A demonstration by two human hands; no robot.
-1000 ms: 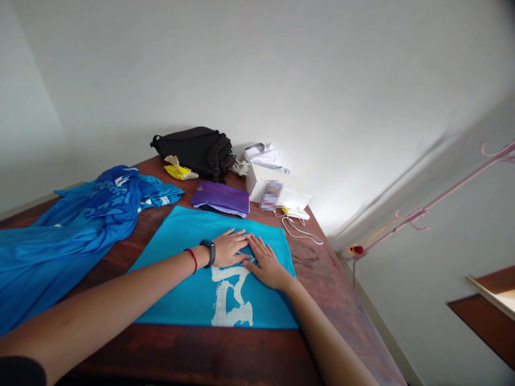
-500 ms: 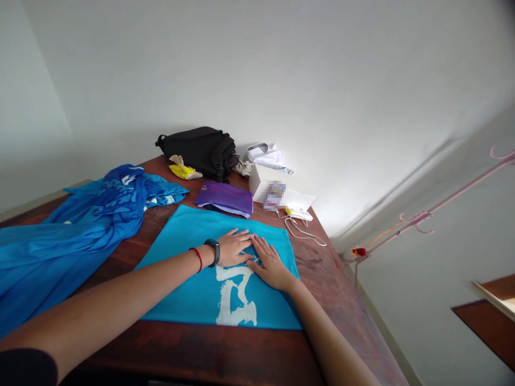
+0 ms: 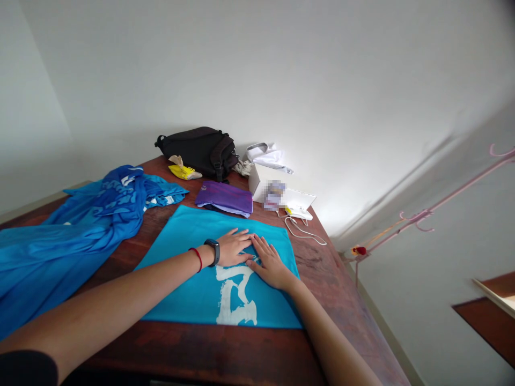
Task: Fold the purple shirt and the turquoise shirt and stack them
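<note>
A folded turquoise cloth [image 3: 181, 295] with white brush-like print lies flat on the dark wooden table [image 3: 225, 348]. On its middle rests my left hand [image 3: 233, 248], palm down and fingers stretched out, with a dark watch and a red string at the wrist. My right hand [image 3: 271, 265] also lies flat on the cloth, fingers extended, its fingertips meeting those of the left. Neither hand grips anything. Behind the cloth sits a folded purple cloth [image 3: 225, 197].
Crumpled blue clothes [image 3: 108, 214] spread over the table's left side. At the back are a black bag [image 3: 197, 150], a yellow packet [image 3: 183, 171], white fabric [image 3: 267, 155] and a white box [image 3: 257, 185] with a cord. A pink rack [image 3: 454, 201] stands at the right.
</note>
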